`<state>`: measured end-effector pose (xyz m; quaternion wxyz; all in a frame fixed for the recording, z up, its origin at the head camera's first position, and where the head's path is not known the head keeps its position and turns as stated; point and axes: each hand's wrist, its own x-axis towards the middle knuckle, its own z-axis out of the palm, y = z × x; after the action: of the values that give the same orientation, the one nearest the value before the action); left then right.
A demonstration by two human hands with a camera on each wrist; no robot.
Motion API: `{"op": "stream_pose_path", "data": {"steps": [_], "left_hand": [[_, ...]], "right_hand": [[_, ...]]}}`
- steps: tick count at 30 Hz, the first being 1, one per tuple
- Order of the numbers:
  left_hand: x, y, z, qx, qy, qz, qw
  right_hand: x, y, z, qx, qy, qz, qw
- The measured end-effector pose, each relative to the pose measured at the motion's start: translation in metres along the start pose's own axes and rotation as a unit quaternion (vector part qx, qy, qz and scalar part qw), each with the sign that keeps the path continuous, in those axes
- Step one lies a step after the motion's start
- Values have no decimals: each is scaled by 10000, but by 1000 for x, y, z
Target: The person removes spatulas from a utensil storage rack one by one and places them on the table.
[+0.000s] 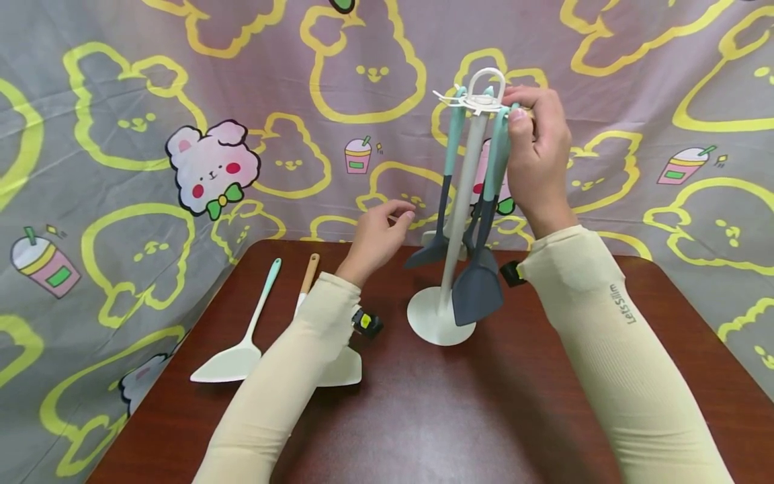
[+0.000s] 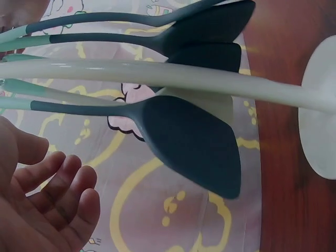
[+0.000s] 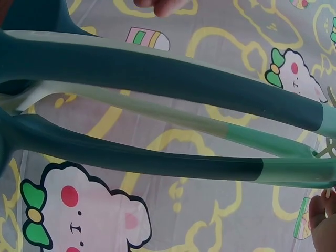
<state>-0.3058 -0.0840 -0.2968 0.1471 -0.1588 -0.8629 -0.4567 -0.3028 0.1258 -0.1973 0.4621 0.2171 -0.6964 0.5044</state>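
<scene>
A teal-handled utensil was pinched near its upper end by the right hand at the hooked top of the white rack; the left hand was loosely curled and empty. Steady alignment with the hook seemed called for, with sideways pushing best avoided.

Head camera faces forward-down; close wrist views apparently share utensils.

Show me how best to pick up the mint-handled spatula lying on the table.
Probably by the mint part of its slim handle, from above, with the left hand, the nearer one. The handle lies uncovered and is narrow enough to curl fingers round; the broad blade looks harder to wrap.
</scene>
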Motion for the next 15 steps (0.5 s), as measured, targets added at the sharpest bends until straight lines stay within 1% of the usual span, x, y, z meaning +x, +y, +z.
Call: {"op": "stream_pose_path", "data": {"steps": [3, 8, 12, 15], "left_hand": [[4, 3, 4, -115, 22, 95, 9999], [10, 5, 10, -358, 75, 123, 9993], [15, 9, 14, -347, 106, 147, 9992], [17, 12, 16, -382, 140, 99, 9991]], "right_hand": [[1, 7, -1, -47, -67, -131, 9999], [1, 10, -2, -35, -208, -351, 9992], [2, 9, -3, -55, -192, -339, 9992], [2, 8, -2, -46, -117, -188, 9997]]}}
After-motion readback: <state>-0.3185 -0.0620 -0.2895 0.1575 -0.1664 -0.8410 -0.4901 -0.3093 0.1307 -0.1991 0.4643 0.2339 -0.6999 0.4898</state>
